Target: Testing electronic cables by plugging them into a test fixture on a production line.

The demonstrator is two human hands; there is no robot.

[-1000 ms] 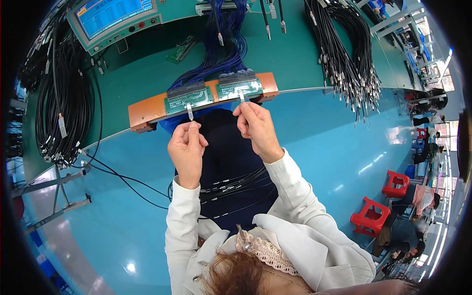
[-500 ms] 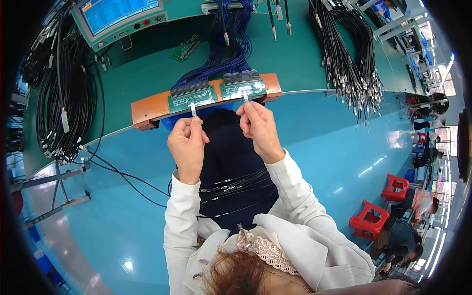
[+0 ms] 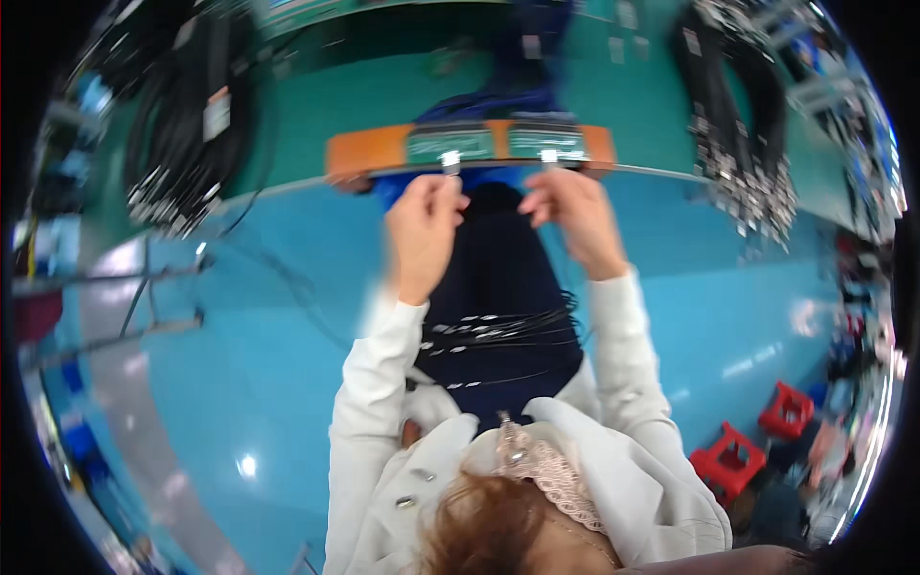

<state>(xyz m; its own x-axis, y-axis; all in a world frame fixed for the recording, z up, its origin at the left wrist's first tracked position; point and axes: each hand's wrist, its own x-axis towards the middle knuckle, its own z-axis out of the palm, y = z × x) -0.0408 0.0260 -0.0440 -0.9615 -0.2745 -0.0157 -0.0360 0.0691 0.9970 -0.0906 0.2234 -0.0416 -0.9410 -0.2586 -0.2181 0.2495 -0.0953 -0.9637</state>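
Note:
An orange fixture (image 3: 367, 149) lies along the table's near edge and carries a left green circuit board (image 3: 474, 145) and a right green circuit board (image 3: 525, 144). Dark blue wires (image 3: 513, 81) run back from the boards. My left hand (image 3: 422, 230) pinches a silvery cable connector (image 3: 450, 160) at the near edge of the left board. My right hand (image 3: 578, 213) is closed at another silvery cable connector (image 3: 549, 157) at the right board. Blur hides how deep either connector sits. Black cables with metal ends (image 3: 489, 328) lie across my lap.
Black cable bundles hang over the table edge, one at the left (image 3: 187, 125) and one at the right (image 3: 724, 96). A screened instrument, cut off by the frame, stands at the back (image 3: 326, 11). Red stools (image 3: 728, 460) and other people are at the lower right.
The whole view has shifted, so fixture and hands appear farther right and slightly higher, with blur. Both hands remain at the same connectors.

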